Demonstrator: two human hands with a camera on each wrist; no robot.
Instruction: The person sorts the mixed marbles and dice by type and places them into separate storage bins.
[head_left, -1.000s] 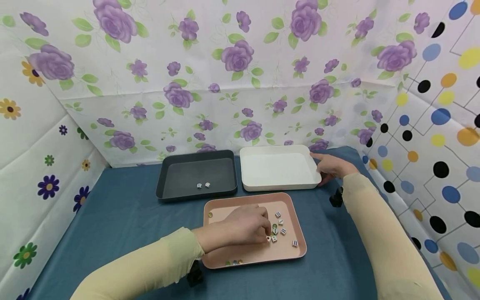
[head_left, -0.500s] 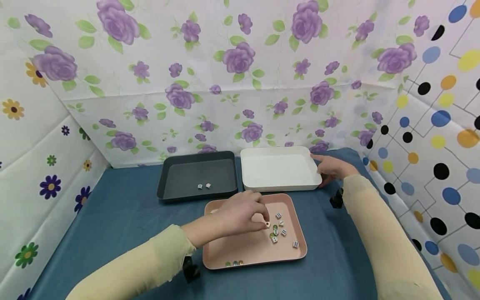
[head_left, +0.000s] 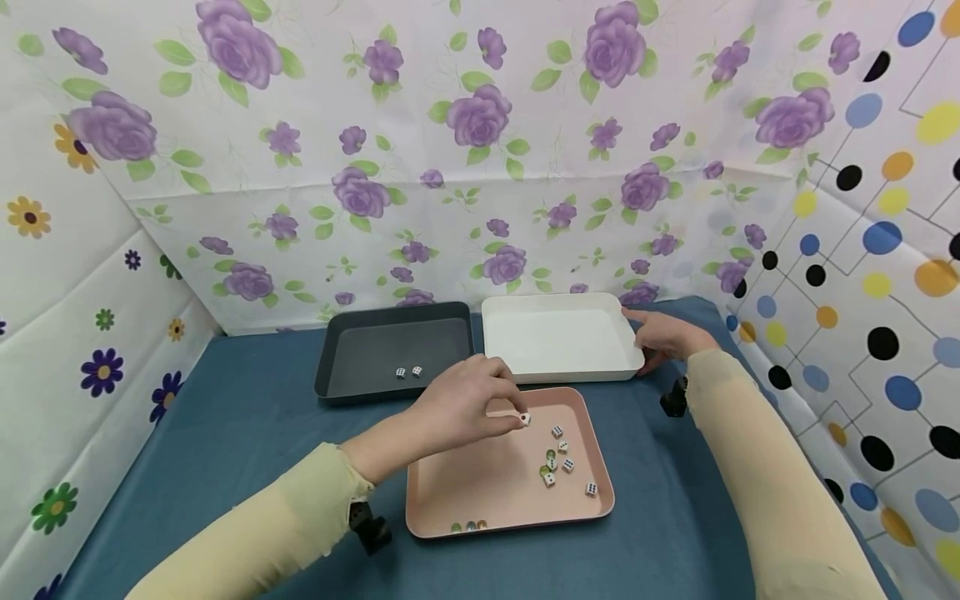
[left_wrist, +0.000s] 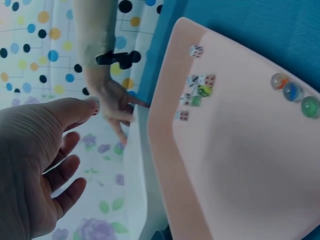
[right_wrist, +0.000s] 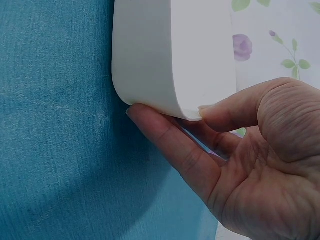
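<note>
Here's the die [head_left: 525, 419], up off the pink tray [head_left: 487, 496] and poised over its far side, pinched between thumb and fingertips of the left hand [head_left: 467, 402]! Below it in that tray, more dice [head_left: 567, 465] cluster towards the right with green marbles among them, and three marbles [head_left: 471, 526] line the near edge. Beyond, to the left, the dark tray [head_left: 367, 346] has two dice lying in it, so this looks like the transfer stage of a sort, die by die. Next, I'd judge, calls for a short carry left over the dark rim, a low release, and no loosening before then. Over on the right, the right hand [head_left: 667, 335] grips a corner of the white tray [head_left: 558, 333], thumb on the rim, steadying it, perhaps, on the blue surface [head_left: 262, 467].
</note>
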